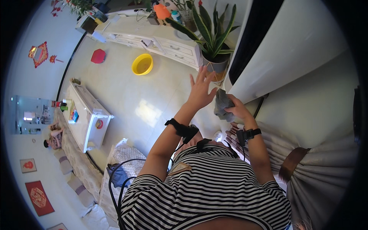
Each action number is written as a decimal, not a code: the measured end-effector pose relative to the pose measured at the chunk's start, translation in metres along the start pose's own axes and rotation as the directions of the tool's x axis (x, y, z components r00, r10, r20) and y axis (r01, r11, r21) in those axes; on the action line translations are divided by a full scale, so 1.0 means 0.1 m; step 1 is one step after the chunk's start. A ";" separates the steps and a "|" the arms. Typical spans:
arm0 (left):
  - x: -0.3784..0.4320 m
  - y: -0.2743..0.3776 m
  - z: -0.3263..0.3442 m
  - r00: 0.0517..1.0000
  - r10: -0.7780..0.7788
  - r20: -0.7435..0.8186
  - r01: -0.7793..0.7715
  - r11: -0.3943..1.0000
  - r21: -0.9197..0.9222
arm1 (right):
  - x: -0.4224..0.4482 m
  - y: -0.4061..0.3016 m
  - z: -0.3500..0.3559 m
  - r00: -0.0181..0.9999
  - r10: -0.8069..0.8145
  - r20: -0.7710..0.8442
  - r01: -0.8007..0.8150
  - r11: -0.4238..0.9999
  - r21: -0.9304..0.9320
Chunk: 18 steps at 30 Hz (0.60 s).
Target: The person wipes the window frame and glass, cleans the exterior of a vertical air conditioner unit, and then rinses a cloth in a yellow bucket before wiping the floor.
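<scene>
My right hand grips a bunched grey cloth in front of my body. Just left of the cloth is my left hand, its fingers spread and nothing in it; its thumb is close to the cloth, and whether they touch I cannot tell. Beyond my hands stands a snake plant in a grey pot on a metal wire stand. A tall white appliance or cabinet with a dark strip rises to the right of the plant. Both wrists wear black straps with small devices.
A yellow basin holding liquid and a red stool are on the floor. Along the far wall runs a white low cabinet. A white coffee table and a sofa, where a person reclines, are left. A tied curtain hangs right.
</scene>
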<state>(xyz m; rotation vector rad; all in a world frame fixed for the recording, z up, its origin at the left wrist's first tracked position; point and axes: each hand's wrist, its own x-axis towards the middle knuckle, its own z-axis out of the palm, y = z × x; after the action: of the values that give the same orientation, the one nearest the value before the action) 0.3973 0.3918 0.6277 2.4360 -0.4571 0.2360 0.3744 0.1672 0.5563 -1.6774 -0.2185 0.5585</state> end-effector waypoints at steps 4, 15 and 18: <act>-0.37 -0.51 -0.31 0.970 -0.221 0.100 0.238 0.944 -0.228 | 0.09 -0.72 0.45 0.992 -0.025 0.123 -0.002 0.976 0.219; -1.17 -1.84 -1.58 0.846 -0.171 0.505 0.533 0.282 -0.798 | 1.11 -1.42 2.05 0.951 -0.030 0.306 -0.115 0.889 0.444; -1.42 -2.28 -1.86 0.849 -0.179 0.497 0.527 0.207 -0.825 | 1.54 -1.62 2.54 0.903 0.044 0.427 -0.200 0.923 0.328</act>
<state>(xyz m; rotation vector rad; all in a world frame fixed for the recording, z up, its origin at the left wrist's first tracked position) 0.3424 0.7130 0.6051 1.2366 -0.0397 -0.5291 0.4135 0.4892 0.6538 -1.2007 -0.2939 0.9906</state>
